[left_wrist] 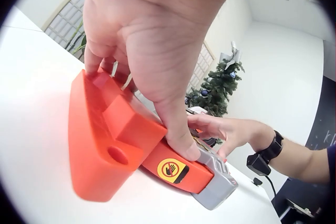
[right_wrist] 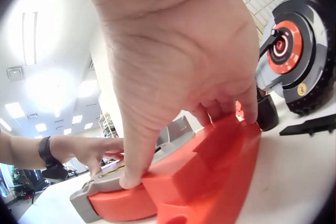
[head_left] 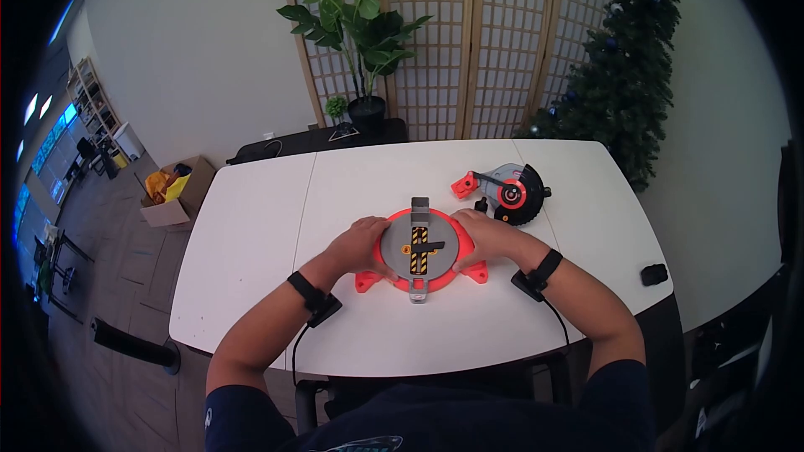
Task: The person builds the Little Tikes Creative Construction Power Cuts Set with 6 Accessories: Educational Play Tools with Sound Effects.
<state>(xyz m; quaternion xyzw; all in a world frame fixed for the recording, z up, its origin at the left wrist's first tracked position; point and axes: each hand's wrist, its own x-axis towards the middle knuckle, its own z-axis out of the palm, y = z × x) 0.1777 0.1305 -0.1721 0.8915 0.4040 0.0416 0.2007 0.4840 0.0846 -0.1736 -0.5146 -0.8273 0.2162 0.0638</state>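
A round grey disc with a red rim (head_left: 399, 277) lies on the white table, with grey clips at top and bottom and a black-and-yellow striped strip across its middle. The left hand (head_left: 356, 249) grips its left side, thumb on the rim near the bottom clip. On the opposite side the right hand (head_left: 494, 240) holds the rim the same way. In the left wrist view, the left hand (left_wrist: 152, 50) curls over a red foot (left_wrist: 100, 145) beside a yellow warning sticker. The right wrist view has the right hand (right_wrist: 178, 61) over the red part (right_wrist: 210, 166), its thumb pressing the rim.
Behind the right hand stands a black, grey and red wheel unit (head_left: 521, 194). A small black object (head_left: 654, 274) lies at the table's right edge. The white table (head_left: 251, 226) extends left of the disc. Beyond are a potted plant, a folding screen and a cardboard box.
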